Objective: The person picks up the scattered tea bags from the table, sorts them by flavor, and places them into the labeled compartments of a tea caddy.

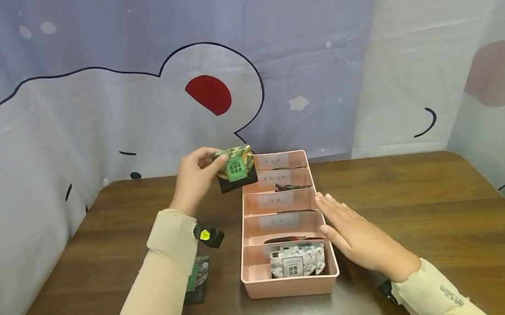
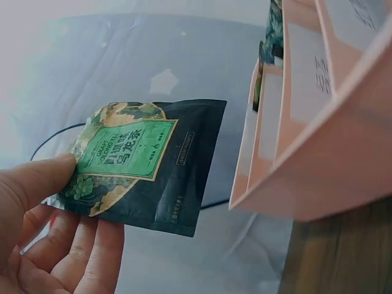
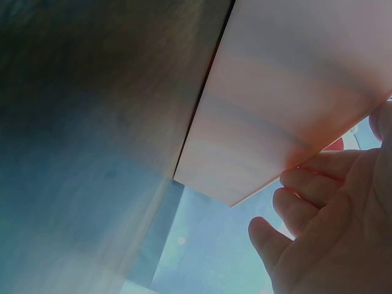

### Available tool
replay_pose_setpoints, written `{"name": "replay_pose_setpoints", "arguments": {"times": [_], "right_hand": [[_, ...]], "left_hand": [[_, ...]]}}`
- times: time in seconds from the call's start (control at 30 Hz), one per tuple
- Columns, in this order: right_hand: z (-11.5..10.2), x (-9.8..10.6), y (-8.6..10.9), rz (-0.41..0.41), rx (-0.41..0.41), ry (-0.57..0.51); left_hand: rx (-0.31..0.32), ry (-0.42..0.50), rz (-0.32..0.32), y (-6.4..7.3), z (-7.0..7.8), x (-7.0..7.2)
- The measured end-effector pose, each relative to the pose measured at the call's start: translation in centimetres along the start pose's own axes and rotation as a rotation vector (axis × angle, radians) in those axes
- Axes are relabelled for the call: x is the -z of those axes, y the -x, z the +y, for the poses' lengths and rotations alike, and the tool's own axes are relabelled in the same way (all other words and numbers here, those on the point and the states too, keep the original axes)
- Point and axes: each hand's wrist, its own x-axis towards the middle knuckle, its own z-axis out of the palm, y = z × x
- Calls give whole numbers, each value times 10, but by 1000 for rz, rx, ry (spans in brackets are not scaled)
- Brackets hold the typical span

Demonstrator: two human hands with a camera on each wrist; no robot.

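My left hand [image 1: 197, 180] pinches a green and black tea sachet [image 1: 236, 167] by its patterned end, thumb on the front. It is held up beside the far left corner of a pink divided box [image 1: 294, 287]. In the left wrist view the sachet [image 2: 141, 165] reads "Grape Oolong Tea" and hangs apart from the box wall. My right hand [image 1: 358, 234] rests with straight fingers along the box's right rim; the right wrist view shows those fingers [image 3: 306, 187] at the pink wall. A white patterned sachet [image 1: 298, 261] sits in the nearest compartment.
Several labelled compartments run away from me, with a dark sachet [image 1: 290, 187] and a red-edged sachet [image 1: 291, 239] low in two of them. Another green and black sachet [image 1: 198, 281] lies on the wooden table [image 1: 414, 197], partly behind my left forearm. A patterned curtain [image 1: 306, 59] hangs behind.
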Motion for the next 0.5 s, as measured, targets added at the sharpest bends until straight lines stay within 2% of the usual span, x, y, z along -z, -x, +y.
{"name": "replay_pose_setpoints", "arguments": {"times": [0.2,0.5], "right_hand": [[1,1,1,-5,2,2],[0,1,0,-10,1,5]], "left_hand": [[41,117,-36,-13,7,-15],[27,191,35,-29,7,-38]]}}
